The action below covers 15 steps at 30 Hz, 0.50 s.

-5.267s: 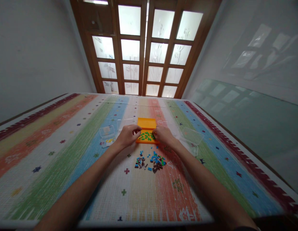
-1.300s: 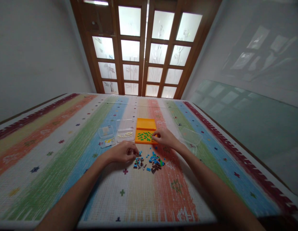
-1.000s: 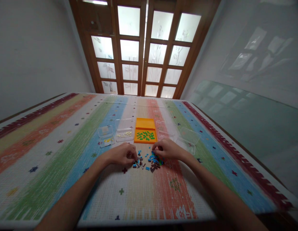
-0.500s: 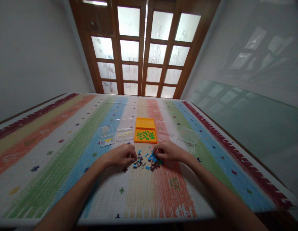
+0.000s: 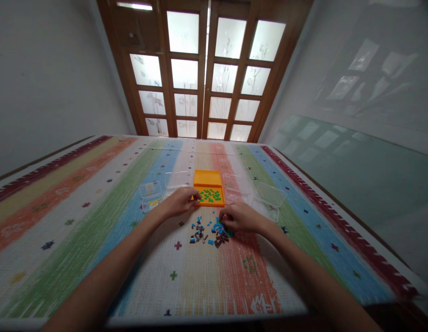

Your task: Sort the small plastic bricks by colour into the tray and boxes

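My left hand (image 5: 181, 202) is over the left edge of an open orange box (image 5: 219, 204), fingers pinched together. Anything between its fingertips is too small to make out. Several green toy bricks (image 5: 211, 195) lie spread in the box's front half. My right hand (image 5: 240, 216) rests at a pile of small blue bricks (image 5: 218, 228), its curled fingers covering part of it. What those fingers grip is hidden. Dark brown bricks (image 5: 221, 240) lie mixed in near the right hand, and more blue and brown pieces (image 5: 199, 230) are scattered to the left.
Left of the orange box stands a clear case with yellow pieces (image 5: 153, 203); another clear case (image 5: 174, 188) is partly behind my left hand. Open clear cases (image 5: 269, 198) stand to the right. A striped cloth (image 5: 144, 276) covers the table, with glazed wooden doors (image 5: 204, 92) beyond.
My left hand has moved away from the scattered blue and brown pieces, forward to the left edge of the orange box. My right hand stays at the pile.
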Tool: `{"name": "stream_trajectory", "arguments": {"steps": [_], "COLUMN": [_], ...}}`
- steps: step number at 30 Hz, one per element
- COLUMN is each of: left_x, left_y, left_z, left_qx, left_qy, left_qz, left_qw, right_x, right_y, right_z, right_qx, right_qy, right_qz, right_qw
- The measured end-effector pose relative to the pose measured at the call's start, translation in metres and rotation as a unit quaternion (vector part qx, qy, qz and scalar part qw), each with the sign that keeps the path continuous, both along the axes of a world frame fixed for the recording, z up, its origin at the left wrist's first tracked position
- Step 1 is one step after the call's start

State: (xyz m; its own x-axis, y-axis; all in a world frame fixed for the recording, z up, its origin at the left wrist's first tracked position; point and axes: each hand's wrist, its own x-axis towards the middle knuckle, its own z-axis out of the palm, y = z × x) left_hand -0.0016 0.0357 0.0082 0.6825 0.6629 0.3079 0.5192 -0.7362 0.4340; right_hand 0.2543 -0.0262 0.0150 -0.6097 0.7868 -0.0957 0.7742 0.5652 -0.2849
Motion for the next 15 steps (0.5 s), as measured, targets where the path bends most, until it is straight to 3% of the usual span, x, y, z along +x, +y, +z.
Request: {"name": "stream_trajectory", "arguments": {"steps": [6, 15], "left_x": [0.015, 0.025], "left_y": [0.018, 0.033], "left_z": [-0.009, -0.010], "left_qx": [-0.016, -0.031], "left_qy": [0.040, 0.063], "left_qz": [0.030, 0.019], "left_qw": [0.999, 0.997], "right_x": [-0.001, -0.004], "right_y": [0.002, 0.008], "right_z": [-0.002, -0.002], "right_qx": [-0.005, -0.022], "right_qy": [0.003, -0.011], "right_qz": [0.031, 0.028], "right_qw": [0.999, 0.999]}}
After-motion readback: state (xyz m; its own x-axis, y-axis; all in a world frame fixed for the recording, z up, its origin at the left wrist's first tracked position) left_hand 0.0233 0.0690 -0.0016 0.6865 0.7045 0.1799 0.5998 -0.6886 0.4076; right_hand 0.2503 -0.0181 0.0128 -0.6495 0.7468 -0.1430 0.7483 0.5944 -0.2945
